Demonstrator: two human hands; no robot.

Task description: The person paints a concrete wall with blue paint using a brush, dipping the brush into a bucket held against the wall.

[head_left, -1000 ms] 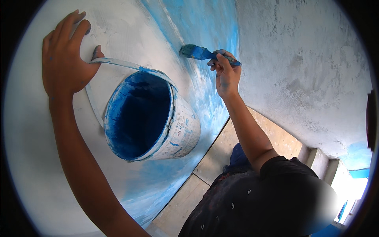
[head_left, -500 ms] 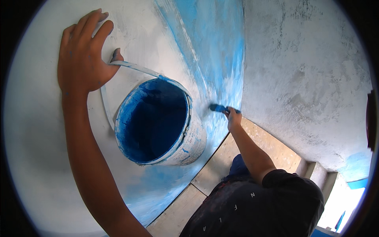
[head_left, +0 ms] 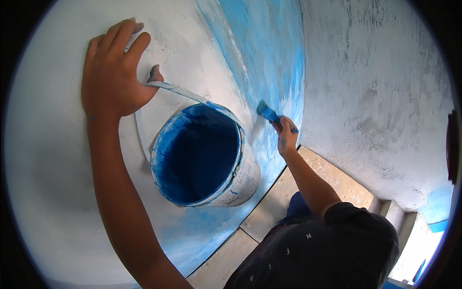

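Note:
My left hand rests against the white wall with its fingers apart. The handle of a white paint bucket loops over its thumb, so the bucket hangs from it beside the wall. Dark blue paint fills the inside, and blue smears coat the rim. In my right hand is a paintbrush, gripped in closed fingers by its blue-stained handle. Its bristles point up and left, at the blue-streaked part of the wall; whether they touch it I cannot tell.
To the right, a grey, patchy wall meets the painted one in a corner. Below lie light wooden boards with paint specks. Concrete steps and a bright opening are at the lower right.
The brush has tilted, its bristles swinging upward along the wall. In the picture, my left hand and the bucket sit slightly further right and lower.

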